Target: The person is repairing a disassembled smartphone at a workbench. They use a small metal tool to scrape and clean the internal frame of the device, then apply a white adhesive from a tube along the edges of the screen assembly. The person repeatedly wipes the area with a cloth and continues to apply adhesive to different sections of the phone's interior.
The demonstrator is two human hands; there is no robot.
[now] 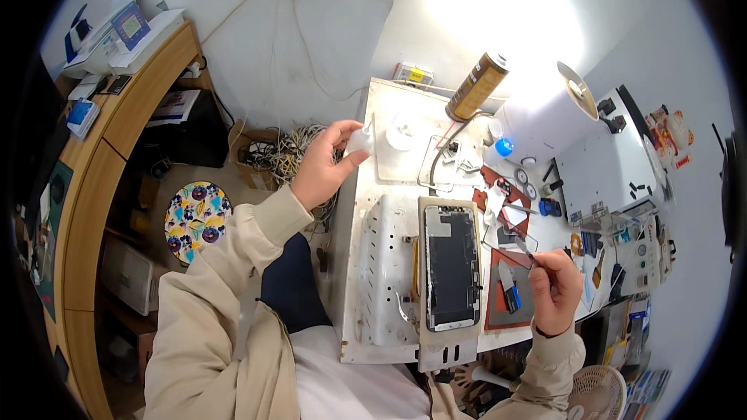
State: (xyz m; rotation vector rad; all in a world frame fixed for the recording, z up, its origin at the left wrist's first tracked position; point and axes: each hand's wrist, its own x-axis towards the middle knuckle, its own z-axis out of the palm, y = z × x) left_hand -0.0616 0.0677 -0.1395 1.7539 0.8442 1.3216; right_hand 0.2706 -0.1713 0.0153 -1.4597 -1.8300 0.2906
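My left hand (324,169) grips a small translucent white bottle (360,140) with a narrow nozzle, above the desk's left side, near a white cup (399,134). My right hand (555,292) is closed on a thin dark tool (521,243), held at the right of the desk. Between my hands, lower down, a phone screen panel (450,268) with a dark back rests on a metal holder (428,348) beside a white perforated metal device (373,311). A blue-handled blade (510,288) lies just left of my right hand on a dark mat (499,322).
A tall brown canister (475,89) and a white cylindrical machine (537,117) stand at the desk's back right. Small tools and parts crowd the right side. A wooden desk (117,132) with a printer (117,50) is left, near a flowered stool (197,222) and cable pile (297,154).
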